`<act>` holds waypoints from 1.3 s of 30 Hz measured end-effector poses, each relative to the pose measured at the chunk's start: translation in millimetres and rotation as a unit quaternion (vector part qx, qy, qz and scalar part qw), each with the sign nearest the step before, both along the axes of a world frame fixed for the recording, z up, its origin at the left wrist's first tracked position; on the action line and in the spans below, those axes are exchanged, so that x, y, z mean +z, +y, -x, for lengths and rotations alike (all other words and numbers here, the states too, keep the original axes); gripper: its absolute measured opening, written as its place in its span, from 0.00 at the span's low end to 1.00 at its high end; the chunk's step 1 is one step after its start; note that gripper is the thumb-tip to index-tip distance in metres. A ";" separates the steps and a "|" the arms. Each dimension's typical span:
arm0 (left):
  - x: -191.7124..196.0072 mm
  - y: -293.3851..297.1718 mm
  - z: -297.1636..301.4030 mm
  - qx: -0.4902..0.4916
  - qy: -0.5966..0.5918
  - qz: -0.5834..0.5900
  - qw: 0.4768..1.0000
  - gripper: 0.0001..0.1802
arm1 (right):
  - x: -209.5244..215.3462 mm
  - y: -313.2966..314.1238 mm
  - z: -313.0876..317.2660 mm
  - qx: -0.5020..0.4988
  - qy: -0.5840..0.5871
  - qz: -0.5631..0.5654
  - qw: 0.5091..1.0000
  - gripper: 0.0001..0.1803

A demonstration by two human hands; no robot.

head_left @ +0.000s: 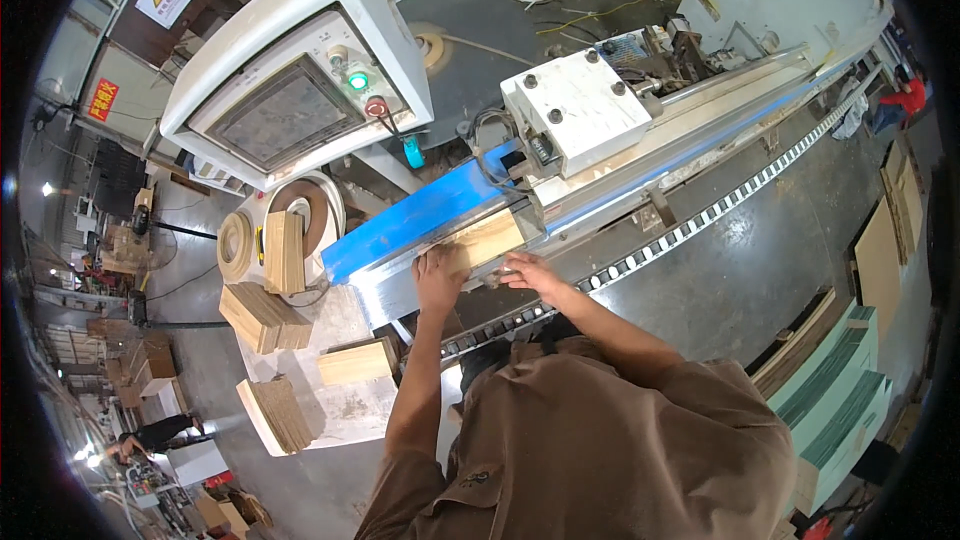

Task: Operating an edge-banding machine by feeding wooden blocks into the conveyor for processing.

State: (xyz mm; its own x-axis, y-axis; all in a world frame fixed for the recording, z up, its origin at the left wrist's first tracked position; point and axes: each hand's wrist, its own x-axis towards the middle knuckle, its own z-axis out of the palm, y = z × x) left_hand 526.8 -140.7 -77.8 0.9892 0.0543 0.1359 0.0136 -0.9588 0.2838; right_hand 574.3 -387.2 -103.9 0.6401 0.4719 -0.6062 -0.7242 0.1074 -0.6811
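Note:
A short pale wooden board [487, 238] lies on the metal bed of an edge-banding machine, along its blue guide rail [420, 212]. My left hand [438, 278] grips the near left end of this board, with the fingers curled over it and partly hidden. To the right, my right hand [530, 275] is beside the front edge of the bed, just off the board's near side. Its fingers are apart, and I see nothing held in them. The board's far end reaches the white machine head [575, 110].
Stacks of wooden strips [262, 318] stand on the white side table [345, 410] at left, beside a single wooden block [357, 364] and rolls of edge tape [236, 245]. A control panel [290, 90] overhangs the back left. A roller rail [715, 208] runs along the front right.

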 end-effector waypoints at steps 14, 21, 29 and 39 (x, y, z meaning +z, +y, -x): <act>-8.3 1.9 -3.2 -0.016 -0.004 -0.058 0.998 0.33 | 24.3 29.8 10.4 -0.113 0.147 -0.211 0.960 0.37; -12.2 -10.5 -10.9 -0.024 -0.031 -0.101 0.994 0.35 | 7.9 19.1 3.6 -0.122 0.127 -0.259 0.950 0.20; -3.6 -45.2 -72.6 0.147 -0.016 -0.042 0.988 0.17 | 7.2 13.8 5.0 -0.124 0.152 -0.229 0.954 0.35; -1.3 12.9 14.7 -0.063 0.018 -0.037 0.997 0.37 | -1.7 12.6 10.2 -0.120 0.142 -0.220 0.958 0.43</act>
State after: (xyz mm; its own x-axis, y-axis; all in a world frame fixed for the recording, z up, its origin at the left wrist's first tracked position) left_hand 512.1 -127.8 -79.1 0.9918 -0.0802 0.0993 -0.0999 -0.9717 0.2139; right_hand 564.1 -374.6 -105.5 0.6019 0.5808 -0.5482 -0.7913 0.5260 -0.3115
